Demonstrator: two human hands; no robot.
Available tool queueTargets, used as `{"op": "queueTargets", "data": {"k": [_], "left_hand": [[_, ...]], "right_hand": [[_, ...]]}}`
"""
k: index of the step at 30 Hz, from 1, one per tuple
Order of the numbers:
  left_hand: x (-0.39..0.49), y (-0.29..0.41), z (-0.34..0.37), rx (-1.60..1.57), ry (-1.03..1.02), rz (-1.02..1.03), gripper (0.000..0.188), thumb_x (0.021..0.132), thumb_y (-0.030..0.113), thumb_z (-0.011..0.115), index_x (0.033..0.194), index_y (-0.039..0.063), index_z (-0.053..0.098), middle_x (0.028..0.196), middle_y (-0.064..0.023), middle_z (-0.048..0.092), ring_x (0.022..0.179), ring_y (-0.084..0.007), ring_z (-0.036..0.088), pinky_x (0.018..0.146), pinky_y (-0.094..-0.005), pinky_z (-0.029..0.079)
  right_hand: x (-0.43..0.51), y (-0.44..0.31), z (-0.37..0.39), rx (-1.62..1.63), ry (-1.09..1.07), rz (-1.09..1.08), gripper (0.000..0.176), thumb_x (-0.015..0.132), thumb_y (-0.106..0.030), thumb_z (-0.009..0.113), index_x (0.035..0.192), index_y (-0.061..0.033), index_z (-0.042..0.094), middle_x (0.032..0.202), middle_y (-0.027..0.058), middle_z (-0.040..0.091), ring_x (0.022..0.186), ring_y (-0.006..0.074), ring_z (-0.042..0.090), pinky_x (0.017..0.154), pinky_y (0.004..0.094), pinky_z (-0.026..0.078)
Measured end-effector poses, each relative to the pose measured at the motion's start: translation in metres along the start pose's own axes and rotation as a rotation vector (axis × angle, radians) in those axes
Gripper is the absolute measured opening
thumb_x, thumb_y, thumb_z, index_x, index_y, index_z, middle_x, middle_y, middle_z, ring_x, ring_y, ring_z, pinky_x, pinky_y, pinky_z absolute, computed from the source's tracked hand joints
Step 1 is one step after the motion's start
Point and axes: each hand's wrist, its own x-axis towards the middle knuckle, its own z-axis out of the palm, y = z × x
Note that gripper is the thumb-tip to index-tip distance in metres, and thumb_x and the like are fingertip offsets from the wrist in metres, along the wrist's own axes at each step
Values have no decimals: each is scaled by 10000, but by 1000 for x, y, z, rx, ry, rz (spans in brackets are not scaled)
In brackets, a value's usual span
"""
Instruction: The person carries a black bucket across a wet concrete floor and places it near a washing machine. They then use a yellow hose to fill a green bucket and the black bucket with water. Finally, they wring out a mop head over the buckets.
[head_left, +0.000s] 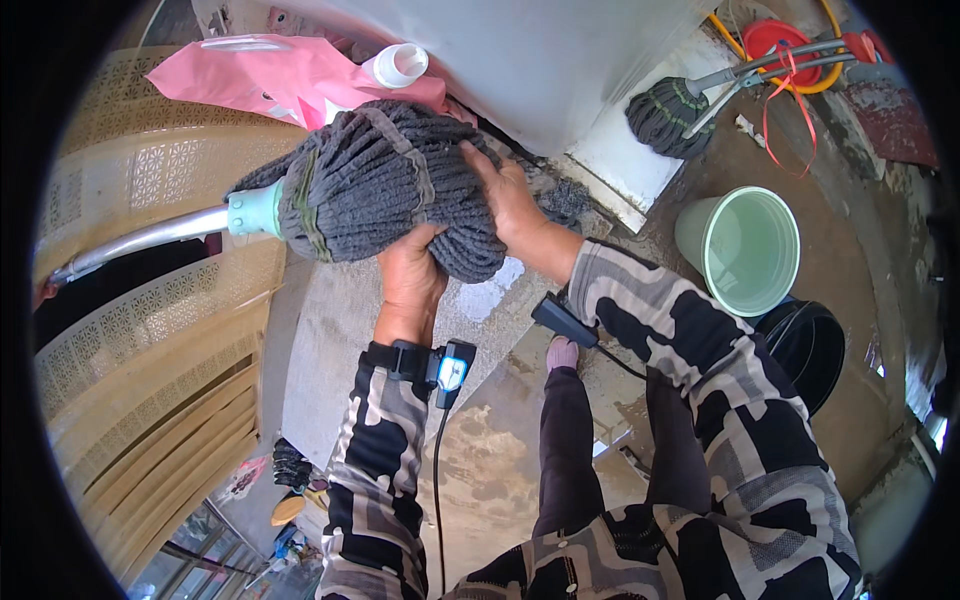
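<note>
A grey string mop head (375, 180) is raised before me with its strands bundled, a lighter grey band crossing them. Its mint-green plastic collar (255, 210) joins a metal handle (150, 238) that runs off to the left. My left hand (411, 266) grips the bundle from the near side, thumb on the strands and fingers hidden behind them. At the right end of the strands, my right hand (514, 199) holds on, its thumb and fingers partly sunk among them. Each of my wrists carries a strapped black device with a cable.
A pink spouted refill pouch (247, 79) lies behind the mop head. To the right, a pale green bucket (752, 251) holds liquid, beside a black bucket (806, 360). Another mop (667, 116) rests on a white slab (622, 169). Yellowish patterned panels (172, 300) line the left; the floor (487, 465) looks wet.
</note>
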Motion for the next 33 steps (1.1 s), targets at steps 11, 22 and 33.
{"op": "queueTargets", "data": {"k": [11,22,33], "left_hand": [[28,0,35,-22,-65,136,304,729,-66,531,1022,-65,612,967,-119,646,863,-248,645,816,-366,544],[4,20,20,171,-335,194,463,724,-4,739,1161,-59,596,1173,-133,622,1110,-253,571,1040,-384,380],[-5,9,-67,106,-84,-91,766,560,-160,772,1268,-8,523,1238,-109,577,1154,-287,538,988,-398,459]], "right_hand": [[35,-21,-5,-286,-48,-98,353,941,-231,557,985,109,647,856,132,685,722,184,606,711,322,493],[30,-35,0,-359,-29,-28,385,933,-323,611,946,59,649,713,57,602,631,138,548,616,320,472],[-15,-27,-15,-366,-56,444,911,900,-663,487,1538,-183,47,1533,161,228,1386,314,287,1056,612,304]]}}
